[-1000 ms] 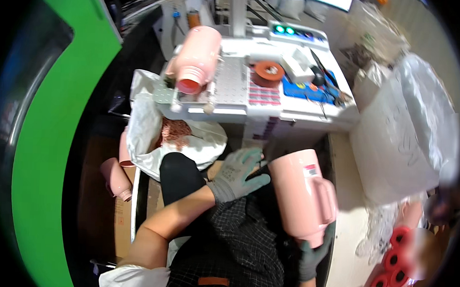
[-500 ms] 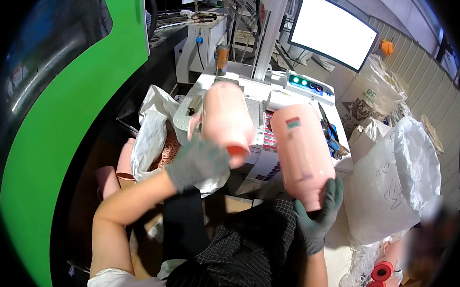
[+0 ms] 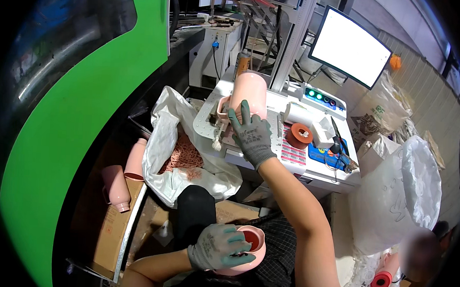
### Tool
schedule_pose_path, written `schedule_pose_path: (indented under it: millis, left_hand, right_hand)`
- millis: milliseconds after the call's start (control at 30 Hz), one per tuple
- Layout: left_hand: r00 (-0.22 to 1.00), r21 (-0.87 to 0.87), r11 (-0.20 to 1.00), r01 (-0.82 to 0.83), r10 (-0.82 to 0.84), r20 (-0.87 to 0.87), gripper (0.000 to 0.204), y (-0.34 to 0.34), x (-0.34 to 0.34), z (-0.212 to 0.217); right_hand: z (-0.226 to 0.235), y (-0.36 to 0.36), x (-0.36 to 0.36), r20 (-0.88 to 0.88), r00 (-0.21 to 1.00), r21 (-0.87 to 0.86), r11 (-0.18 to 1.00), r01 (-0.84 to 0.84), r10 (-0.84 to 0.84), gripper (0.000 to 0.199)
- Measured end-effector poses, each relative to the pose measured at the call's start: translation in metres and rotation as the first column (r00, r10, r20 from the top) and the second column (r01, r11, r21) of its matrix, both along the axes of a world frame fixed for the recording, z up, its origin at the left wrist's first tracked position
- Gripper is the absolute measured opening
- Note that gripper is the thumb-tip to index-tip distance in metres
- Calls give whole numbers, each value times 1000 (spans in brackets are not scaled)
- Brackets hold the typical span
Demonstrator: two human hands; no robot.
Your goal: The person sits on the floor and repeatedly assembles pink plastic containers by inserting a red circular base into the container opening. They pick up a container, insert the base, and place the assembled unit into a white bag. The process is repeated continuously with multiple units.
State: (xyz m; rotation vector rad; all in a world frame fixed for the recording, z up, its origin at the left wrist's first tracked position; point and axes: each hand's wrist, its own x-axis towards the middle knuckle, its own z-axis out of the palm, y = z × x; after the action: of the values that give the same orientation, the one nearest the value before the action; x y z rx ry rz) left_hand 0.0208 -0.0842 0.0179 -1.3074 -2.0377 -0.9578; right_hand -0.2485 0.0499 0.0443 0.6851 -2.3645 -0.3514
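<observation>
A pink jug [image 3: 251, 89] with a side handle lies on the perforated plate [image 3: 207, 123] of the white bench, its lower end hidden by my right hand [image 3: 253, 137]. That hand wears a grey-green glove, and its fingers spread over the jug's near end, gripping it. Down at my lap, a second pink jug [image 3: 253, 262] has its open reddish mouth facing up. My left hand [image 3: 220, 246], gloved too, reaches across its neck with fingers curled onto the rim. My left thumb is hidden.
Left of the bench stands a white sack [image 3: 161, 140] of pink shredded filler. More pink jugs [image 3: 116, 185] lie on a cardboard box [image 3: 114, 231]. A reddish ring-shaped roll [image 3: 298, 135], pliers [image 3: 342, 153] and a monitor [image 3: 350, 46] are on the right. A large white bag [image 3: 381, 201] stands beyond.
My left hand has come down from the bench to my lap, now on a jug. My right hand has moved up and left onto the jug on the plate. The view has shifted left.
</observation>
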Motion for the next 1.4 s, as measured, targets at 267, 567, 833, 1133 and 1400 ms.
schedule_pose_path:
  millis: [267, 567, 833, 1133, 1400]
  left_hand:
    - [972, 102, 992, -80, 55, 227, 25, -1, 9, -3]
    - [963, 15, 998, -62, 56, 264, 27, 17, 3, 11]
    - [695, 59, 997, 53, -79, 715, 87, 31, -23, -20]
    - [566, -76, 938, 338, -138, 812, 76, 81, -56, -37]
    - [681, -139, 866, 481, -269, 681, 73, 83, -100, -60]
  right_hand:
    - [-4, -34, -4, 76, 997, -48, 999, 14, -10, 72]
    - [-29, 44, 98, -96, 985, -430, 886, -171, 143, 80]
    - [-91, 221, 379, 210, 901, -733, 548, 402, -381, 71]
    - [-73, 439, 815, -317, -269, -948, 302, 98, -909, 34]
    - [-122, 394, 916, 80, -868, -986, -165, 2, -490, 44]
